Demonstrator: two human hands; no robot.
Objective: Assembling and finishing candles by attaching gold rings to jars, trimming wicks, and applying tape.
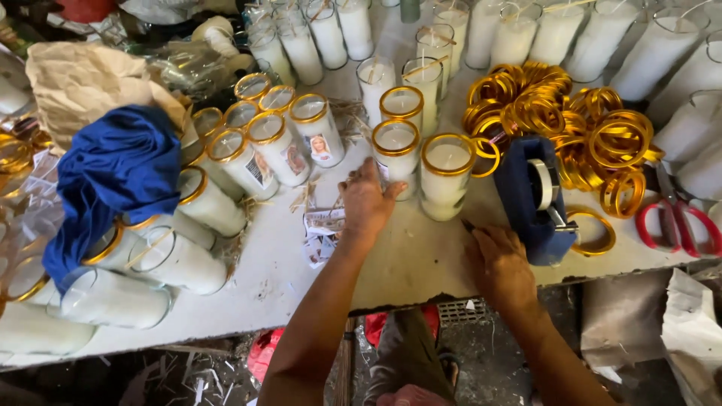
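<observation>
In the head view we see our left hand point(366, 201) lying palm-down near the centre of the white surface point(410, 259), its fingers spread loosely with nothing clamped in its grip, the fingertips touching the base of a gold-rimmed glass candle point(396, 156) at about one o'clock from it. Small picture labels point(322, 229) lie scattered just beside that hand at about eight o'clock. Our right hand point(499, 265) rests at about four o'clock from the left one, knuckles up; we cannot tell whether its grip is closed on anything. A second gold-rimmed candle point(447, 174) stands at eleven o'clock from the right hand, and a blue tape dispenser point(535, 199) sits just beside it at one o'clock. Beyond the dispenser lies a heap of gold rings point(560, 120). Red-handled scissors point(677, 222) lie at three o'clock. A blue cloth point(113, 177) drapes over lying candles at nine o'clock.
</observation>
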